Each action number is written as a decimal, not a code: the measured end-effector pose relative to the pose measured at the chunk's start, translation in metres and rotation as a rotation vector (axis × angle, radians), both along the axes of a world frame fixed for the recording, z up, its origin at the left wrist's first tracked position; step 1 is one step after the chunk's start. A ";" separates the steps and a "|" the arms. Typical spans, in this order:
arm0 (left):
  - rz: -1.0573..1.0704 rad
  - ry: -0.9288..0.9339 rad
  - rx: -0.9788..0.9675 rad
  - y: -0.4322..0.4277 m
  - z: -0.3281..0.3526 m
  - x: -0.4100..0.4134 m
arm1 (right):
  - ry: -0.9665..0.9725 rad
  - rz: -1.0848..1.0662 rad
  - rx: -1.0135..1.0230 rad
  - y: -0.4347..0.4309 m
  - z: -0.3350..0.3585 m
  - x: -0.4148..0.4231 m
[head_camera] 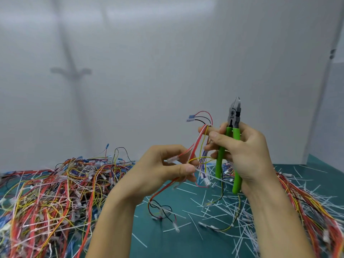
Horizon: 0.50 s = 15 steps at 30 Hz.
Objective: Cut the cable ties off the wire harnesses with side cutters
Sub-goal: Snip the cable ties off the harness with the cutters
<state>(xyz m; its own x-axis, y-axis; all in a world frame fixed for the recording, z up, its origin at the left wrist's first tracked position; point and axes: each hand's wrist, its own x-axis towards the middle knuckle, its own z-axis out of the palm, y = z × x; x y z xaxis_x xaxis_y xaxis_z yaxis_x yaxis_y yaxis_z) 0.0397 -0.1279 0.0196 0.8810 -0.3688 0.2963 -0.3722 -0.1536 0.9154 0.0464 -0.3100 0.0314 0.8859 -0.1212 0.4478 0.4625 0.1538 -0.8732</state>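
Left hand (163,164) pinches the thin multicoloured wire harness (200,146), held up between both hands. Right hand (243,151) grips the green-handled steel side cutters (233,127), tips up and looking closed, while also steadying wires. With loose strands that near the blades, I'd guess one wrong snip nicks a wire.

Green-handled side cutters (234,116) stand upright, jaws up, beside a raised red-yellow-blue wire harness (194,146); cut white cable ties (214,207) lie scattered below.
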 end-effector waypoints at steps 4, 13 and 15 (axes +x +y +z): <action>0.050 -0.009 -0.089 0.006 -0.001 0.001 | -0.006 0.034 -0.158 -0.001 -0.002 0.001; 0.125 0.053 -0.232 0.007 -0.002 0.005 | -0.001 0.208 -0.239 0.001 -0.004 0.002; 0.148 0.081 -0.265 0.007 -0.002 0.006 | 0.020 0.232 -0.204 0.001 -0.003 0.002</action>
